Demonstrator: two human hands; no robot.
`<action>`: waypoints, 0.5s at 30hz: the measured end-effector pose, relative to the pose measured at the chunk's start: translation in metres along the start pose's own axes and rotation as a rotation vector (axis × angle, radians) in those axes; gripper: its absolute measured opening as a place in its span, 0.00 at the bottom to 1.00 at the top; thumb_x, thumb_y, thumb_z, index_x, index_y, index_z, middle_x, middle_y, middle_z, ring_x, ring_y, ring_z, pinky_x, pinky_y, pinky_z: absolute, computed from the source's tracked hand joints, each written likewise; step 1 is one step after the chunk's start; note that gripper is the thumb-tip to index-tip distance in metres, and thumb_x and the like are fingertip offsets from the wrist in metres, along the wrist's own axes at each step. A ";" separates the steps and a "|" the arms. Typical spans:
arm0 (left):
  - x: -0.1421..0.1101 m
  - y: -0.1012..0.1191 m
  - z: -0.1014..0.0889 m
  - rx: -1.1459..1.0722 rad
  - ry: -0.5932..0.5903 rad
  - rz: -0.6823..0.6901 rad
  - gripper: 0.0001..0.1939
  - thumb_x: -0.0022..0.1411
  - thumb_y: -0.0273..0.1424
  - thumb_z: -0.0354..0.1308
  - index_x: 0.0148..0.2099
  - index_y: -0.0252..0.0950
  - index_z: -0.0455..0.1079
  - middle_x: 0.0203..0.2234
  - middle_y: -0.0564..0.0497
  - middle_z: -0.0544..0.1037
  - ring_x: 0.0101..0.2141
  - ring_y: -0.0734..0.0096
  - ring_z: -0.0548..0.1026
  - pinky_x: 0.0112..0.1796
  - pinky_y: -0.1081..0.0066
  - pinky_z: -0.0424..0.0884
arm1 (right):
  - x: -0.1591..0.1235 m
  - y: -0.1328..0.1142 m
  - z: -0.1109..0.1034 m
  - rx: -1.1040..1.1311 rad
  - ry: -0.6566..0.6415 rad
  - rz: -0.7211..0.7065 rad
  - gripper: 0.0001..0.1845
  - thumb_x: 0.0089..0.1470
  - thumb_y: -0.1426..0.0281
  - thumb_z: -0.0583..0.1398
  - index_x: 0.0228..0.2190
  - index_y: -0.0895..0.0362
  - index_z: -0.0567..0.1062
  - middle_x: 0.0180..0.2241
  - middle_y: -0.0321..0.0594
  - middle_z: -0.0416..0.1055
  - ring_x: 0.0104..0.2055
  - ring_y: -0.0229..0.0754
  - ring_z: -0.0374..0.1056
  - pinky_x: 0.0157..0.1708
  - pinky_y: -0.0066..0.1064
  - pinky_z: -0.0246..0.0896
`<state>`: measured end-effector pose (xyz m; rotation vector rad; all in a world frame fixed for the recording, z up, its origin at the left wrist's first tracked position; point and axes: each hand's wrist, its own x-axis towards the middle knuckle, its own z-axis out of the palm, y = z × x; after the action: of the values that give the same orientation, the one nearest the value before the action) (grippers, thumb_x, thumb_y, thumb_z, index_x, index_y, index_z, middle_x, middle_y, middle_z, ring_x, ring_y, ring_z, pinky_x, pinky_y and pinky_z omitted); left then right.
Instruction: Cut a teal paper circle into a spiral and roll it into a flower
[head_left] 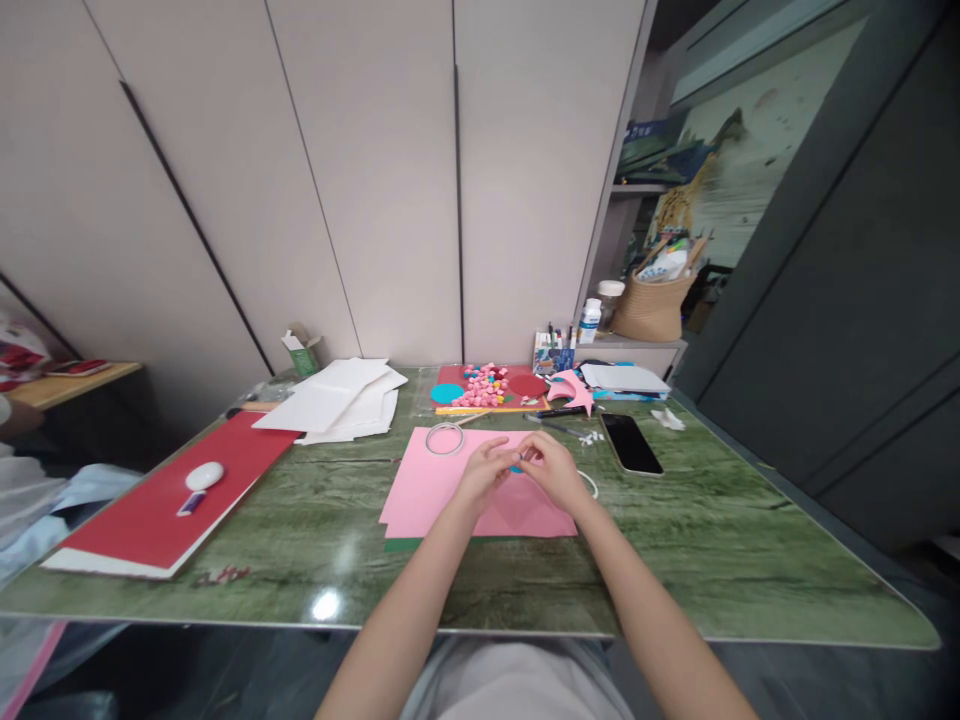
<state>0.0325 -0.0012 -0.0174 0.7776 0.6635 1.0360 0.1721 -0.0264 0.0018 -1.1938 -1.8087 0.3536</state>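
Observation:
Over the pink paper sheets [427, 500], my left hand [486, 472] and my right hand [553, 470] meet with fingers pinched together. Between their fingertips shows a small blue piece [516, 469], perhaps paper, mostly covered by the fingers. A silvery tape-like ring [445, 438] lies on the pink sheets to the left of my hands. Part of a white ring [589, 485] shows beside my right wrist. Behind my hands is a heap of small pink balls [484, 388], with a few of other colours, on a red sheet.
A blue disc [448, 394] and a red disc [527, 385] flank the balls. A pink cut-out [571, 390] and a black phone [631, 444] lie to the right. White sheets [337, 395] and a long red sheet [169, 480] with a white oval object [204, 476] lie left.

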 end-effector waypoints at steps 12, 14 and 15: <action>0.002 0.002 -0.004 -0.002 0.029 -0.002 0.31 0.38 0.29 0.66 0.46 0.33 0.61 0.19 0.55 0.71 0.19 0.83 0.66 0.26 0.77 0.59 | 0.000 -0.002 -0.003 0.015 -0.017 -0.032 0.06 0.48 0.69 0.58 0.31 0.55 0.72 0.30 0.38 0.67 0.31 0.37 0.62 0.32 0.29 0.57; 0.003 0.004 -0.006 0.005 0.014 0.006 0.31 0.38 0.29 0.66 0.46 0.34 0.60 0.19 0.56 0.70 0.18 0.83 0.65 0.24 0.78 0.57 | 0.000 -0.002 -0.003 0.029 -0.014 -0.038 0.07 0.48 0.68 0.58 0.32 0.54 0.73 0.31 0.38 0.67 0.31 0.38 0.63 0.32 0.29 0.57; 0.004 0.004 -0.007 0.009 0.008 0.009 0.31 0.38 0.29 0.66 0.46 0.34 0.60 0.18 0.56 0.70 0.18 0.83 0.65 0.23 0.79 0.56 | 0.000 -0.002 -0.003 0.036 -0.015 -0.038 0.08 0.48 0.68 0.58 0.33 0.54 0.73 0.31 0.38 0.67 0.31 0.38 0.63 0.32 0.29 0.57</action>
<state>0.0264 0.0051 -0.0179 0.7854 0.6725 1.0452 0.1734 -0.0276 0.0048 -1.1333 -1.8281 0.3723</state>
